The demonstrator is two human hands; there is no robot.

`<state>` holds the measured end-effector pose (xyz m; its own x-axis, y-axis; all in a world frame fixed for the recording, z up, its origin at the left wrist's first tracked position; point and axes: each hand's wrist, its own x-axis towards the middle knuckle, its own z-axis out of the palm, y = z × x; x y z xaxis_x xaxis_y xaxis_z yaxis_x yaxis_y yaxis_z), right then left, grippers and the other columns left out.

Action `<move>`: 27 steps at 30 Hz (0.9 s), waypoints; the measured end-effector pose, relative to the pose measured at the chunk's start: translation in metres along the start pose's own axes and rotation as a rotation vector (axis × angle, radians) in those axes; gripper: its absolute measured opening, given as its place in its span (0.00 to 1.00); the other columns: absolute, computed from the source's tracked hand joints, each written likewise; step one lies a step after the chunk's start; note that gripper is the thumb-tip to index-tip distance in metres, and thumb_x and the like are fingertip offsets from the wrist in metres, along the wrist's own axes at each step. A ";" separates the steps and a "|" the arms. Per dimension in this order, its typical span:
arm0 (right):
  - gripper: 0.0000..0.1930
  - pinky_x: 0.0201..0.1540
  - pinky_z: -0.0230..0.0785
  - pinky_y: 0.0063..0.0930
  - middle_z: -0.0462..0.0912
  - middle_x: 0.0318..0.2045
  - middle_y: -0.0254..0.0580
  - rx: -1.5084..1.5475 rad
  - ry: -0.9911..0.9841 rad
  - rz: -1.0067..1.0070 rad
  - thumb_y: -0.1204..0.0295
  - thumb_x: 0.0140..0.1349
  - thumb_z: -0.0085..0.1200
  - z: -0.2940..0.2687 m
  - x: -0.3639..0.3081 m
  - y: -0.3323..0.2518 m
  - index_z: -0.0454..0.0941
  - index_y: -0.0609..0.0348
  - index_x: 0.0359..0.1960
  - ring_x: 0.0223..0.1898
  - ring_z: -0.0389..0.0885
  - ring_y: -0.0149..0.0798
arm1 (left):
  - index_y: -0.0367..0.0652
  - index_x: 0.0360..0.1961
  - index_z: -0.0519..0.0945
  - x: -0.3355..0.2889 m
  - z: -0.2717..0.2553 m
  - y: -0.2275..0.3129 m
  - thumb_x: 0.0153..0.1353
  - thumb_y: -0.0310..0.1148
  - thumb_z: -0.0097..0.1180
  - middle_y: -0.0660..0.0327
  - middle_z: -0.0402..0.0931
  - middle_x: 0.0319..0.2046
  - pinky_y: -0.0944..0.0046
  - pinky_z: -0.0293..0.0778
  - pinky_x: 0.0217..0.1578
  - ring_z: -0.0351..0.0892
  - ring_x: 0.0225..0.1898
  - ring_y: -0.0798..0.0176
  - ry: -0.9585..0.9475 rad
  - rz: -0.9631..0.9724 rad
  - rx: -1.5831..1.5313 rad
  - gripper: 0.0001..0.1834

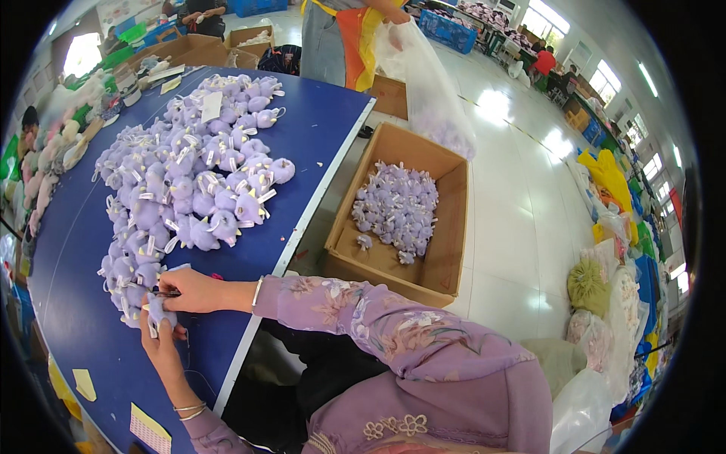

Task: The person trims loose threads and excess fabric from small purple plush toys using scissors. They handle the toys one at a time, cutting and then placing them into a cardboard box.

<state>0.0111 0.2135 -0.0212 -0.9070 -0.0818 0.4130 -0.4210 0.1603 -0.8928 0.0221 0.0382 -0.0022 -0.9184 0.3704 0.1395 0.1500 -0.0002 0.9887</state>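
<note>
My left hand is closed round a small lilac plush toy with a white ribbon tag, close above the blue table. My right hand meets it from the right, its fingers pinched on a slim dark tool whose kind is mostly hidden by the fingers. Just beyond both hands, a heap of lilac plush toys with white loops and small yellow parts spreads over the table. A thin thread hangs down by my left hand.
Right of the table, an open cardboard box holds several more lilac toys. Behind it, a person grips a big clear plastic bag. Paper slips lie near the table's left edge. Bagged goods line the far right.
</note>
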 end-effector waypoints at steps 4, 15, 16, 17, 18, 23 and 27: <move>0.12 0.32 0.66 0.31 0.77 0.26 0.45 -0.069 -0.039 0.051 0.69 0.55 0.59 -0.007 0.000 -0.002 0.74 0.66 0.32 0.28 0.74 0.34 | 0.36 0.65 0.64 0.004 -0.006 -0.008 0.65 0.30 0.51 0.61 0.76 0.34 0.74 0.69 0.25 0.75 0.27 0.72 0.018 0.003 0.026 0.27; 0.12 0.39 0.71 0.34 0.81 0.30 0.50 -0.123 0.081 0.084 0.72 0.51 0.57 -0.009 0.003 -0.013 0.79 0.67 0.36 0.33 0.80 0.41 | 0.32 0.47 0.77 0.008 0.009 0.007 0.61 0.23 0.57 0.56 0.78 0.41 0.69 0.79 0.38 0.81 0.36 0.65 0.271 0.006 -0.058 0.13; 0.12 0.37 0.71 0.30 0.81 0.29 0.45 -0.040 0.044 0.191 0.73 0.52 0.57 -0.005 0.004 -0.016 0.78 0.67 0.38 0.32 0.79 0.34 | 0.33 0.45 0.77 0.008 0.001 -0.004 0.61 0.22 0.57 0.57 0.78 0.43 0.68 0.79 0.39 0.81 0.37 0.65 0.243 0.072 -0.102 0.11; 0.10 0.34 0.69 0.26 0.80 0.28 0.39 0.076 0.026 0.215 0.75 0.54 0.56 -0.004 0.003 -0.008 0.77 0.66 0.36 0.30 0.75 0.27 | 0.33 0.42 0.77 0.008 0.005 -0.004 0.61 0.22 0.57 0.58 0.77 0.45 0.69 0.79 0.38 0.81 0.37 0.66 0.245 0.133 -0.131 0.08; 0.08 0.32 0.67 0.25 0.78 0.27 0.37 0.064 0.021 0.201 0.75 0.54 0.56 -0.003 0.002 -0.003 0.75 0.66 0.34 0.29 0.72 0.26 | 0.34 0.41 0.77 0.007 0.004 -0.009 0.62 0.23 0.56 0.59 0.77 0.45 0.69 0.79 0.38 0.80 0.36 0.68 0.238 0.138 -0.140 0.07; 0.06 0.26 0.59 0.20 0.71 0.23 0.29 0.047 -0.042 0.236 0.75 0.57 0.55 0.001 0.001 -0.010 0.71 0.63 0.29 0.25 0.65 0.21 | 0.36 0.37 0.75 0.004 -0.005 -0.005 0.64 0.26 0.55 0.60 0.77 0.41 0.71 0.77 0.34 0.78 0.31 0.72 0.221 0.121 -0.182 0.04; 0.04 0.23 0.59 0.19 0.72 0.23 0.29 0.183 -0.074 0.294 0.76 0.59 0.53 -0.002 0.001 -0.019 0.72 0.61 0.30 0.22 0.66 0.20 | 0.36 0.38 0.75 0.008 -0.008 -0.010 0.65 0.28 0.54 0.60 0.78 0.39 0.71 0.75 0.34 0.77 0.31 0.72 0.233 0.171 -0.230 0.06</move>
<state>0.0185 0.2123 -0.0035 -0.9835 -0.1302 0.1255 -0.1277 0.0093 -0.9918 0.0107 0.0335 -0.0109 -0.9499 0.1251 0.2866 0.2468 -0.2625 0.9328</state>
